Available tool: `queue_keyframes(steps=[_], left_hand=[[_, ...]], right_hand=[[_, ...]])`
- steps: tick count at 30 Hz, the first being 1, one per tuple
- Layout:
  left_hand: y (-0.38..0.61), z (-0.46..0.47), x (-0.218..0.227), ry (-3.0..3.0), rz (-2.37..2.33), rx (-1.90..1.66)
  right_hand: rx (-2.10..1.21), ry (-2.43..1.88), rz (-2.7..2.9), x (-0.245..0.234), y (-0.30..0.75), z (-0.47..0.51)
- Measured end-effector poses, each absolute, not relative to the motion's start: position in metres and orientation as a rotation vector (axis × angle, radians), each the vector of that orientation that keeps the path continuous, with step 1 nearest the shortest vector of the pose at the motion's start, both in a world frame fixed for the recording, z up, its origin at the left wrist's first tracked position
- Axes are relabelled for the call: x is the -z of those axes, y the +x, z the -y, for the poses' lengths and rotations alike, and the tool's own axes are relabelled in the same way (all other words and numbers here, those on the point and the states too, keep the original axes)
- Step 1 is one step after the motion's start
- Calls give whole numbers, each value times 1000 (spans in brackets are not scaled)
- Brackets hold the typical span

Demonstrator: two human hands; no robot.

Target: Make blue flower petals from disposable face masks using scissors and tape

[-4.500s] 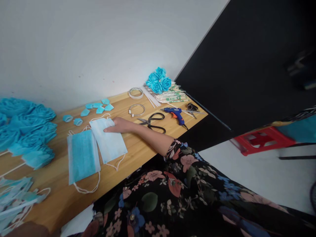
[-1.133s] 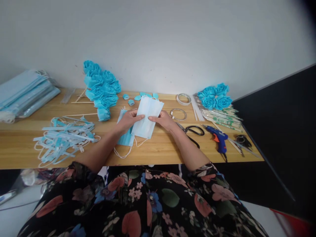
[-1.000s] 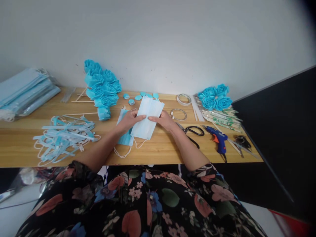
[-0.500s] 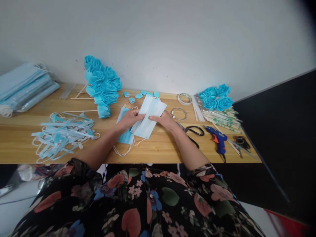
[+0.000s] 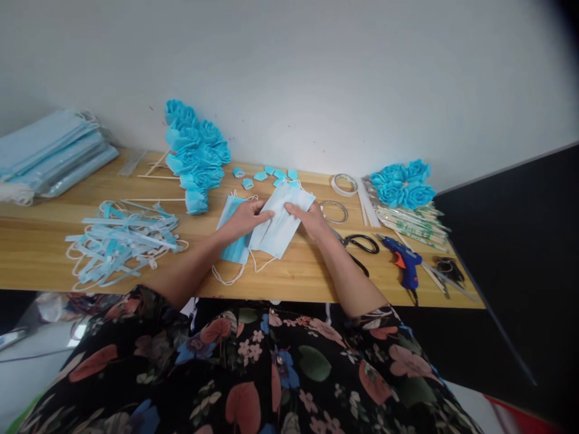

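Observation:
Between my two hands is a pale face mask point(image 5: 277, 232), tilted above the table, its white ear loops hanging at the lower and upper ends. My left hand point(image 5: 245, 219) grips its left side, thumb on top. The right side is pinched by my right hand point(image 5: 308, 218), also with the thumb over the surface; the fingers behind are hidden. Under the left hand another blue face mask point(image 5: 235, 250) lies on the wooden table point(image 5: 289, 280). Several small blue cut pieces point(image 5: 260, 176) rest just beyond the held mask.
Left lie a heap of cut mask strips and loops point(image 5: 124, 241), blue fabric flowers point(image 5: 199, 150) on sticks and a mask stack point(image 5: 49, 150). Right are tape point(image 5: 344, 184), a wire coil point(image 5: 335, 211), black-handled scissors point(image 5: 364, 243), a blue glue gun point(image 5: 408, 265) and more blue flowers point(image 5: 402, 185).
The view has shifted slightly, so the table's things appear a little further right. Both hands keep hold of the mask, whose two folds or layers now lie closer together.

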State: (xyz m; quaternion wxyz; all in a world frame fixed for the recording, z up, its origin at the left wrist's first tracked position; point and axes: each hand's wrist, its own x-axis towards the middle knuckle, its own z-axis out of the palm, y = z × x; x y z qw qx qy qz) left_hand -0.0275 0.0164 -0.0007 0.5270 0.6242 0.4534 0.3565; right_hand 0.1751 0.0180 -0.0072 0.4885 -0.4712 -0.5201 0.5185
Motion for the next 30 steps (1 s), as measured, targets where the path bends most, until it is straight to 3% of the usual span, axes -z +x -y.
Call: queue_keyframes(steps=[21, 30], left_hand=[[-32, -14, 4, 1498, -989, -746], [-32, -14, 1, 1530, -861, -568]], right_hand=[[-1378, -1117, 1154, 7, 176, -19], [-1239, -1069, 922, 0, 179, -25]])
